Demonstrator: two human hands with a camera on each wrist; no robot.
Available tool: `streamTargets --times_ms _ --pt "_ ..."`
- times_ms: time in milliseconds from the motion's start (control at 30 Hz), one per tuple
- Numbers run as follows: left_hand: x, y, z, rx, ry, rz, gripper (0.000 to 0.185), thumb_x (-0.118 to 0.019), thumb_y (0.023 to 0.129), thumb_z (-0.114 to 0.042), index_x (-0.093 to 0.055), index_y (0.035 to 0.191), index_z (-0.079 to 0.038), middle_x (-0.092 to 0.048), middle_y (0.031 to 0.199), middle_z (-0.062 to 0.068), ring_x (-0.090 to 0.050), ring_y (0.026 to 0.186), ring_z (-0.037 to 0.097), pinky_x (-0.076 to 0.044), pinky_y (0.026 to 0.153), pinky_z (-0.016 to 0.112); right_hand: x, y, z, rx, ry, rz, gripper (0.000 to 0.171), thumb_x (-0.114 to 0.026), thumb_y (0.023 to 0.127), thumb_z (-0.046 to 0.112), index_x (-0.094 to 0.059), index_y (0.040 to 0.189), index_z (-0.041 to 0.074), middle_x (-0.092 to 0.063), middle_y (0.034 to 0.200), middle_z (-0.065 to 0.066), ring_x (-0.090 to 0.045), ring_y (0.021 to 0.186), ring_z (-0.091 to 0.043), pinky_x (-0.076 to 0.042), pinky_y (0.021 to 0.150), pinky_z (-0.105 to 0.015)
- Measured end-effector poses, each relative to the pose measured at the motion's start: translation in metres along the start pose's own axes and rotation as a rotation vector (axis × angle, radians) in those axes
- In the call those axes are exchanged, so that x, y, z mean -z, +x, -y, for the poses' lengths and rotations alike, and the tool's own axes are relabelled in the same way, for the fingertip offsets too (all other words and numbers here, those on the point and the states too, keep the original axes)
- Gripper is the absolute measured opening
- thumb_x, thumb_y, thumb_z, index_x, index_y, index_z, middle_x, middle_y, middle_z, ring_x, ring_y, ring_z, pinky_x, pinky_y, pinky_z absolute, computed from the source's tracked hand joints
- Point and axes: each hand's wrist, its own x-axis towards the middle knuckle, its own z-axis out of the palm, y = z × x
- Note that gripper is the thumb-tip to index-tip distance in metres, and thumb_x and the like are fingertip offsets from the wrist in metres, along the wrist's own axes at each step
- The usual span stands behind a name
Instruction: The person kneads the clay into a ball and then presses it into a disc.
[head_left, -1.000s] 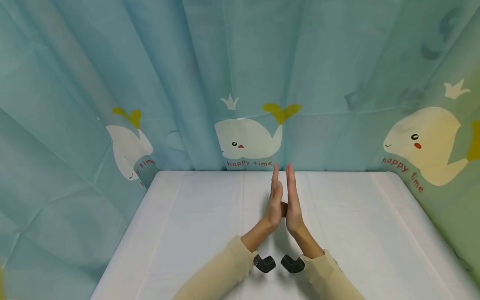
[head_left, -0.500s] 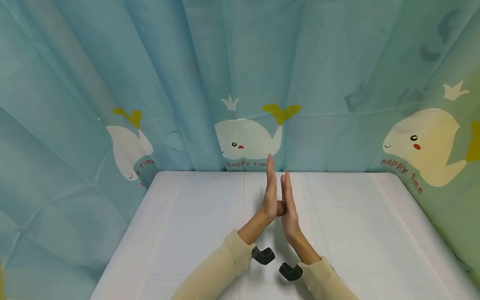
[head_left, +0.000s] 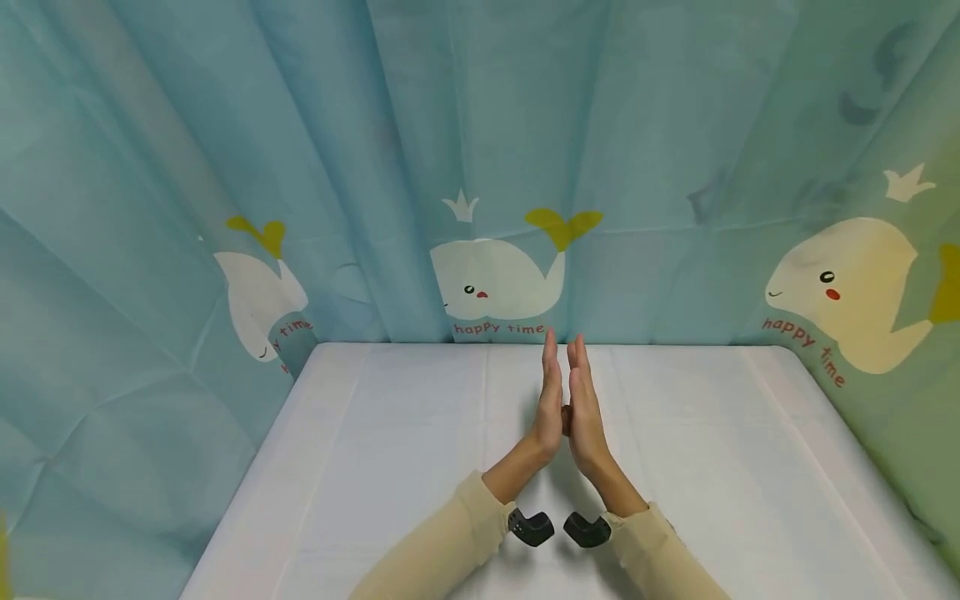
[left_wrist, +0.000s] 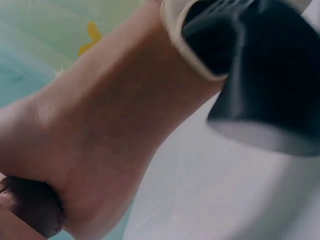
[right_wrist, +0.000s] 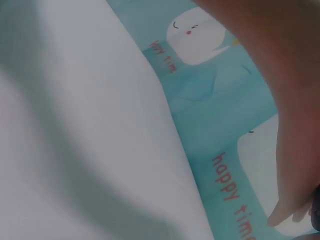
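Note:
Between my two palms sits a small brown rounded lump (head_left: 566, 421), pressed from both sides above the table. My left hand (head_left: 550, 408) stands upright with straight fingers, its palm against the lump. Facing it, my right hand (head_left: 587, 417) is also upright with straight fingers and presses the other side. The fingertips of the two hands lean close together but stay a little apart. In the left wrist view the lump (left_wrist: 37, 207) looks dark brown and smooth, with a rough patch at its lower edge. Much of it is hidden by the palms.
A white-covered table (head_left: 405, 467) spreads under the hands. Pale blue-green curtains (head_left: 660, 167) with printed whales surround its back and sides. Each sleeve cuff carries a black curved camera mount, the left mount (head_left: 531, 528) close to the right mount (head_left: 587, 530).
Half a second ago the left hand was slid forward and the right hand back against the lump. Now the left has come back and the right has gone forward, leaving them nearly level.

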Motion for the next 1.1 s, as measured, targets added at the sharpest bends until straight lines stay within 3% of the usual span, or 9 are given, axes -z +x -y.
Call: streamTargets --times_ms 233,333,433,500,567,633,700,900,1100 --pt "0.000 0.005 0.000 -0.019 -0.002 -0.028 0.060 -0.007 0.111 -0.037 0.006 0.166 -0.019 0.007 0.172 -0.001 0.007 0.157 0.018 0.004 0.123 0.055 -0.001 -0.002 -0.002 0.012 -0.014 -0.018 0.052 -0.021 0.114 0.040 -0.006 0.163 0.045 -0.014 0.170 0.006 -0.014 0.156 -0.016 -0.021 0.120 -0.055" --pt "0.001 0.006 -0.001 -0.025 0.004 -0.036 0.059 -0.007 0.111 -0.037 0.005 0.166 -0.021 0.007 0.172 -0.002 0.008 0.157 0.019 0.006 0.122 0.057 -0.001 -0.003 -0.001 0.002 -0.001 -0.009 0.052 -0.022 0.114 0.041 -0.004 0.163 0.047 -0.012 0.170 0.008 -0.015 0.156 -0.017 -0.029 0.119 -0.038" --pt "0.002 0.007 -0.001 -0.022 0.015 -0.040 0.060 -0.008 0.110 -0.038 0.004 0.167 -0.022 0.007 0.172 0.000 0.008 0.157 0.020 0.006 0.121 0.059 -0.001 -0.004 0.001 -0.014 0.016 -0.003 0.053 -0.023 0.114 0.040 -0.002 0.162 0.048 -0.011 0.170 0.008 -0.020 0.153 -0.015 -0.040 0.107 -0.023" --pt "0.003 0.007 -0.002 -0.011 0.015 -0.043 0.060 -0.008 0.110 -0.039 0.003 0.167 -0.023 0.007 0.172 0.000 0.008 0.157 0.020 0.004 0.122 0.059 -0.002 -0.004 0.002 -0.029 0.040 -0.003 0.054 -0.025 0.114 0.039 -0.002 0.162 0.049 -0.011 0.170 0.008 -0.043 0.139 -0.015 -0.048 0.088 -0.016" --pt "0.004 0.007 -0.003 0.000 0.024 -0.044 0.060 -0.009 0.110 -0.041 0.002 0.167 -0.023 0.006 0.173 0.000 0.007 0.157 0.020 0.004 0.122 0.059 -0.003 -0.005 0.003 -0.044 0.080 -0.006 0.056 -0.026 0.113 0.039 -0.001 0.162 0.048 -0.012 0.170 0.007 -0.056 0.101 -0.009 -0.046 0.069 -0.016" --pt "0.006 0.006 -0.004 0.021 0.038 -0.040 0.060 -0.012 0.110 -0.042 0.001 0.167 -0.025 0.005 0.172 -0.002 0.006 0.157 0.018 0.003 0.122 0.058 -0.004 -0.005 0.003 -0.057 0.124 -0.013 0.058 -0.029 0.113 0.039 0.000 0.163 0.046 -0.013 0.170 0.006 -0.043 0.071 -0.006 -0.039 0.057 -0.018" --pt "0.008 0.005 -0.004 0.037 0.055 -0.035 0.062 -0.015 0.110 -0.043 -0.001 0.167 -0.025 0.002 0.172 -0.004 0.004 0.157 0.018 0.001 0.123 0.057 -0.004 -0.006 0.004 -0.068 0.157 -0.017 0.060 -0.030 0.113 0.039 0.001 0.164 0.044 -0.013 0.171 0.004 -0.034 0.060 -0.006 -0.036 0.053 -0.018" --pt "0.017 0.000 -0.002 0.009 0.197 -0.047 0.064 -0.025 0.110 -0.046 -0.014 0.166 -0.018 -0.013 0.171 -0.002 -0.010 0.157 0.020 -0.011 0.123 0.056 0.001 -0.005 0.005 -0.100 0.148 -0.056 0.057 -0.029 0.114 0.037 -0.002 0.163 0.047 -0.018 0.170 0.003 -0.034 0.056 -0.006 -0.034 0.052 -0.018" --pt "0.032 -0.005 0.001 0.003 0.411 -0.071 0.062 -0.033 0.109 -0.045 -0.023 0.165 -0.021 -0.023 0.169 -0.003 -0.021 0.154 0.023 -0.022 0.119 0.061 0.019 -0.002 0.002 -0.097 0.009 -0.040 0.057 -0.030 0.113 0.039 -0.002 0.162 0.050 -0.016 0.170 0.005 -0.033 0.052 -0.006 -0.033 0.051 -0.019"
